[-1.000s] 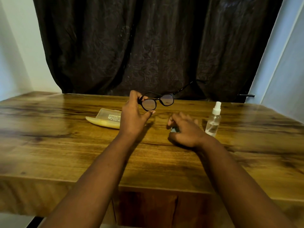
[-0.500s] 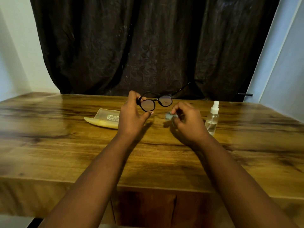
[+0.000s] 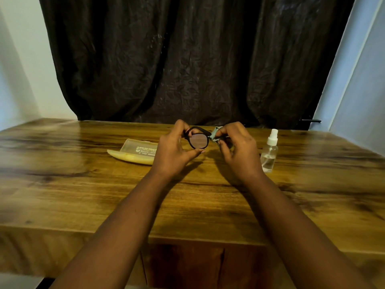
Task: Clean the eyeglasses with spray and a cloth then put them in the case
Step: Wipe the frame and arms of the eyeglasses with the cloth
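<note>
Head view gives me the wooden table across the whole frame, and above its middle my two hands with the work between them. My left hand holds the eyeglasses off the table, fingers over the top of the frame and thumb under the lens rim. My right hand pinches the small grey-green cloth against the far lens, which the cloth and fingers hide from me. I judge this to be the wiping step. To do it well I would keep the left grip on the rim, not the glass, fold the cloth over both faces of the lens, and rub lightly in small circles so the bridge is not twisted. Then do the other lens.

The case, pale yellow, lies open on the table just left of my left hand; nothing shows inside it, though part of it is behind my hand. The spray bottle stands upright near my right hand, clear, cap on, with liquid low in it as far as I can tell.
</note>
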